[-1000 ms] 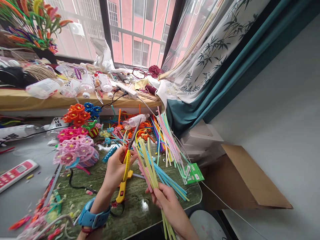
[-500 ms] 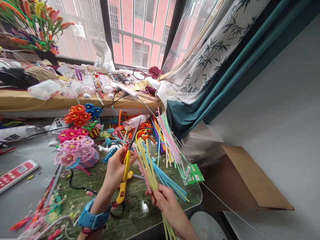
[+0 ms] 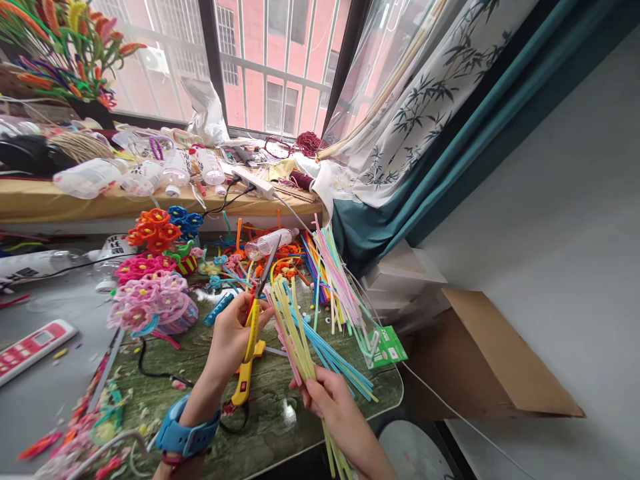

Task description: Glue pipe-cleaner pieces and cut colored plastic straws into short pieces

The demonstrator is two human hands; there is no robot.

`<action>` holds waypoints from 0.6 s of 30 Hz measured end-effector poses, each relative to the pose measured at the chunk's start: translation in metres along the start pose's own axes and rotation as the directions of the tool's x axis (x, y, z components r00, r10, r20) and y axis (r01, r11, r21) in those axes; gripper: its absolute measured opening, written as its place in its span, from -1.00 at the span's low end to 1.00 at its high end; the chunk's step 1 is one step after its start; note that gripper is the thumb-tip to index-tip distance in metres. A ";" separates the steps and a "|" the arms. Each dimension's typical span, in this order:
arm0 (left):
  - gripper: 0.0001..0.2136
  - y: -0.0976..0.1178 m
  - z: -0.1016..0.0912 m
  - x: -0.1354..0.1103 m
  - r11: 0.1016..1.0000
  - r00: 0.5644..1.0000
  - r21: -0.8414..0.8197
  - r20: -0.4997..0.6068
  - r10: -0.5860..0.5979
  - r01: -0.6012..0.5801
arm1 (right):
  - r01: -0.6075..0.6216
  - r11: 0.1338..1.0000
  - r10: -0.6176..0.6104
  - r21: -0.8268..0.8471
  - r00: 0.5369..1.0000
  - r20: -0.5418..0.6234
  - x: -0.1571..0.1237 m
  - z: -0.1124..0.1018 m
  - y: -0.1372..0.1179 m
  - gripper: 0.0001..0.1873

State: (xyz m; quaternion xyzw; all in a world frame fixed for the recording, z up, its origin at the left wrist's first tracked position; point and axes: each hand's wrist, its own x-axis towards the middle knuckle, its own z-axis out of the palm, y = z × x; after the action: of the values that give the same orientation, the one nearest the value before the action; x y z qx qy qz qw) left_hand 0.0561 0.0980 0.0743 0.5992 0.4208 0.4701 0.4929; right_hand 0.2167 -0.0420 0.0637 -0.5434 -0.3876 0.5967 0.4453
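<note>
My left hand (image 3: 231, 337), with a blue watch on its wrist, is closed around yellow-and-red-handled scissors (image 3: 254, 327), blades pointing up and away. Its fingertips are close to the upper end of the pink pipe cleaners; whether they touch is unclear. My right hand (image 3: 334, 403) grips a bundle of pale yellow pipe cleaners (image 3: 295, 327) together with a few pink ones (image 3: 286, 333). Below the scissors a yellow tool with a switch (image 3: 243, 383), seemingly a glue gun, lies on the green table (image 3: 280, 440). Blue pipe cleaners (image 3: 335, 363) lie beside the bundle.
Multicoloured pipe cleaners (image 3: 340, 287) and a green packet (image 3: 390, 347) lie at the table's right. Pipe-cleaner flowers (image 3: 150, 300) stand left, near a red-and-white remote (image 3: 37, 350). Plastic bottles (image 3: 90, 179) line the window ledge. A cardboard box (image 3: 515, 353) sits beyond the table.
The view has shifted very slightly. Both hands keep the same hold on the scissors and the bundle.
</note>
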 end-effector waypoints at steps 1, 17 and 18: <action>-0.75 0.001 0.000 0.000 1.000 1.000 0.002 -0.002 0.000 0.000 | 0.004 1.000 -0.004 0.007 1.000 0.003 -0.001 0.000 -0.001 -0.48; -0.73 0.010 0.004 0.001 1.000 1.000 -0.013 -0.014 -0.006 0.006 | 0.011 1.000 -0.011 0.003 1.000 0.003 0.001 0.001 0.003 -0.49; -0.73 0.010 0.004 0.001 1.000 1.000 -0.012 -0.015 -0.007 0.007 | 0.011 1.000 -0.011 0.002 1.000 0.002 0.001 0.001 0.003 -0.48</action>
State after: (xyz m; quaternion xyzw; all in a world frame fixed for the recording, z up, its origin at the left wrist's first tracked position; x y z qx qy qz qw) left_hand 0.0602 0.0965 0.0836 0.5914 0.4237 0.4753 0.4948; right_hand 0.2158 -0.0418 0.0604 -0.5402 -0.3905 0.5953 0.4486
